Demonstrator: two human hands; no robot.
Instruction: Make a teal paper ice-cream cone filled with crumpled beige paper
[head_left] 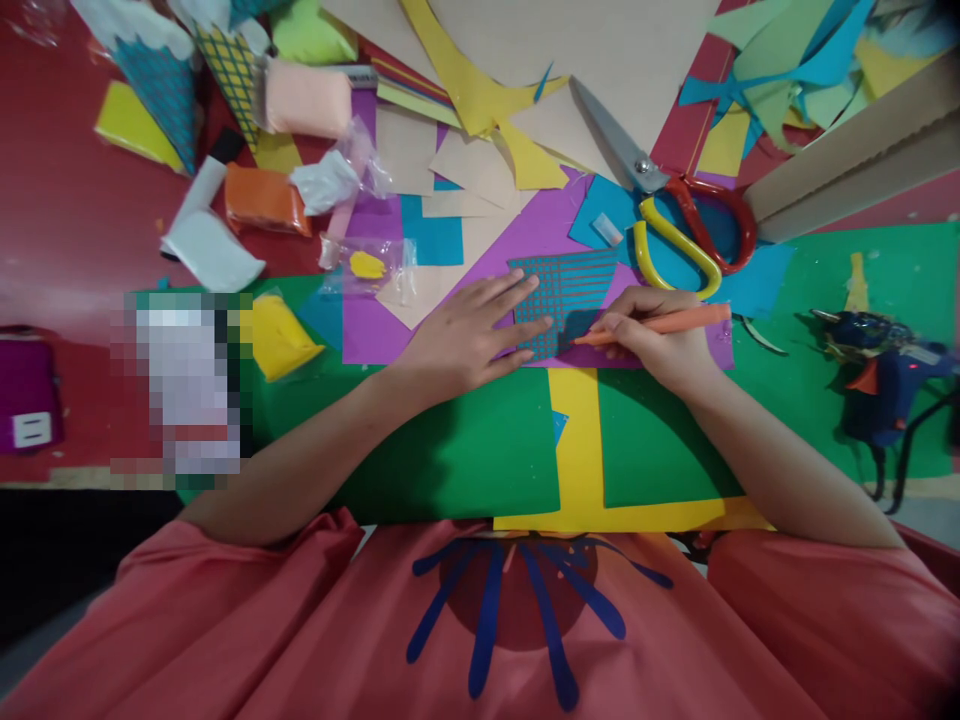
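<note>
A blue piece of paper (574, 285) with a grid of dark lines lies on a purple sheet (480, 310). My left hand (472, 335) rests flat with fingers spread, its fingertips pressing on the blue piece's left part. In my right hand (652, 340) is an orange marker (686, 319), gripped like a pen. Its tip points at the blue piece's lower right edge; whether it touches the paper I cannot tell. The lines cross on the left part, while toward the upper right they run mostly one way.
Large scissors (675, 190) with red and yellow handles lie beyond my right hand. A blue glue gun (896, 385) sits at far right. Clay packets, such as an orange one (262, 198), and paper cones (157, 90) are at upper left. Paper scraps (780, 75) are heaped at upper right.
</note>
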